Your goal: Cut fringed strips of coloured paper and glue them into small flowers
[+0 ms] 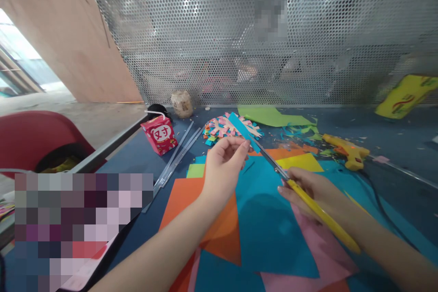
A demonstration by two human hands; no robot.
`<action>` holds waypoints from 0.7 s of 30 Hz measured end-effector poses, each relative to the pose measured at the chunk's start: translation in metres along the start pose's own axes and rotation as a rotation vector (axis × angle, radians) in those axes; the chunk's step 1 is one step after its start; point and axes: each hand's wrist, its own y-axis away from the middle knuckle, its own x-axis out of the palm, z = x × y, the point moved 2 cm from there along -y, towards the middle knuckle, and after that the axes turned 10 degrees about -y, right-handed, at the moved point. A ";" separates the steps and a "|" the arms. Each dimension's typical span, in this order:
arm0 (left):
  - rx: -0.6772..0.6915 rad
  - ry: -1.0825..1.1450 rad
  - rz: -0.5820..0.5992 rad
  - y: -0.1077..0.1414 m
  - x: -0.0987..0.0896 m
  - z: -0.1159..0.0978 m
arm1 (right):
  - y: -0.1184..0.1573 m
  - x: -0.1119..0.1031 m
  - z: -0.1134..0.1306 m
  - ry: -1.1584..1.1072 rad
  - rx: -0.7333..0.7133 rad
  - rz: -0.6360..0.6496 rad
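Between the thumb and fingers of my left hand (227, 159) is a narrow blue paper strip (241, 128), raised above the sheets. My right hand (306, 189) grips yellow-handled scissors (308, 203), whose blades reach to the strip's lower right edge. Whether the blades are parted there I cannot tell. Below both hands lie overlapping sheets: blue paper (273, 219), orange paper (219, 223) and pink paper (328, 246). Just behind the strip sits a pile of small fringed paper pieces (219, 127) in pink, blue and orange.
A red drink carton (159, 134) with a straw stands left, beside clear glue sticks (179, 155). A yellow glue gun (352, 153) with a black cord lies right. Green paper (273, 115) and scraps lie before the perforated metal panel (205, 23). A yellow packet (405, 96) is far right.
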 end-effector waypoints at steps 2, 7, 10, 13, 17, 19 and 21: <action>0.000 -0.004 0.002 0.000 0.000 -0.001 | 0.000 -0.001 -0.001 0.009 0.015 0.000; -0.004 -0.009 0.007 0.000 -0.001 -0.001 | -0.001 -0.002 -0.003 0.061 -0.023 0.024; -0.009 -0.008 0.006 -0.001 -0.001 -0.001 | 0.000 0.000 -0.005 0.051 -0.027 -0.040; -0.013 -0.009 0.008 -0.002 -0.001 0.000 | 0.001 0.002 -0.004 0.048 -0.066 -0.068; -0.010 -0.007 0.015 -0.001 -0.002 0.000 | 0.001 0.001 0.000 0.039 -0.040 -0.050; -0.011 -0.005 0.025 0.000 -0.001 -0.001 | 0.001 0.001 0.002 0.045 -0.028 -0.015; -0.013 -0.004 0.036 0.002 0.000 -0.002 | 0.000 -0.001 0.001 0.052 -0.031 0.017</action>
